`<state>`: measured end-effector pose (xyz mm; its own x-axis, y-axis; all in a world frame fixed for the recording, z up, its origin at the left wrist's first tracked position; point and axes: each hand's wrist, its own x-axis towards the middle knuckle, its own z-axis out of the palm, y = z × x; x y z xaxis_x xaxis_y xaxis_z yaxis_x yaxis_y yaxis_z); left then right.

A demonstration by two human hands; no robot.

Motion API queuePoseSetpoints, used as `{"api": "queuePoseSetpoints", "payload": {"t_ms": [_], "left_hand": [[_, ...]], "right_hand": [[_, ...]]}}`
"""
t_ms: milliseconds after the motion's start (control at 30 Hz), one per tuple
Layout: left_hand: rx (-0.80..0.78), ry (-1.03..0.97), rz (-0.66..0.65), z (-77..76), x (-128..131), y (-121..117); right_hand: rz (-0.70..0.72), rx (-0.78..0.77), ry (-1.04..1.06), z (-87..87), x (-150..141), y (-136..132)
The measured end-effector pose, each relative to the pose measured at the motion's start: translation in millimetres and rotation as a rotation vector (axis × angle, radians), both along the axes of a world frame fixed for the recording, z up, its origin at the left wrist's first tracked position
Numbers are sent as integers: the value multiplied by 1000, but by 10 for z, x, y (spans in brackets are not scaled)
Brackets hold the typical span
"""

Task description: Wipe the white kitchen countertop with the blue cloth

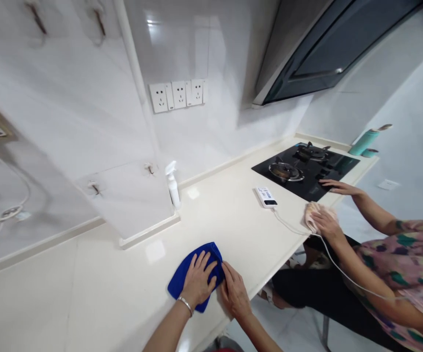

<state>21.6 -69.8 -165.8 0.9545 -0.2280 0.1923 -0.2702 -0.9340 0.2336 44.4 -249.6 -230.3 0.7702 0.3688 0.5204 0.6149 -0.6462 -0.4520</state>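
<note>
My left hand (pixel 197 280) lies flat with fingers spread on a blue cloth (pixel 187 266) that rests on the cream countertop (pixel 108 288) near its front edge. My right hand (pixel 234 288) sits just right of it, fingertips touching the cloth's right edge, palm down on the counter. A bracelet circles my left wrist.
A white spray bottle (pixel 172 185) stands by the wall. A white power bank (pixel 266 196) with a cable lies near a black gas hob (pixel 304 167). A co-worker at the right presses a pale cloth (pixel 313 215) at the counter edge. A teal bottle (pixel 364 142) stands far right.
</note>
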Motion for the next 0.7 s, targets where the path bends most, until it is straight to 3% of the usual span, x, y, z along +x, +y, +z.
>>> {"api": "queuePoseSetpoints", "payload": {"t_ms": [167, 400, 533, 700], "left_hand": [[-23, -9, 44, -58, -133, 22], [38, -36, 152, -59, -813, 255], [109, -17, 344, -53, -1296, 592], [128, -38, 753, -99, -1661, 1183]], "right_hand": [[18, -28, -47, -88, 25, -22], [114, -141, -77, -70, 7, -80], [120, -156, -61, -97, 1, -91], [121, -165, -55, -110, -6, -85]]}}
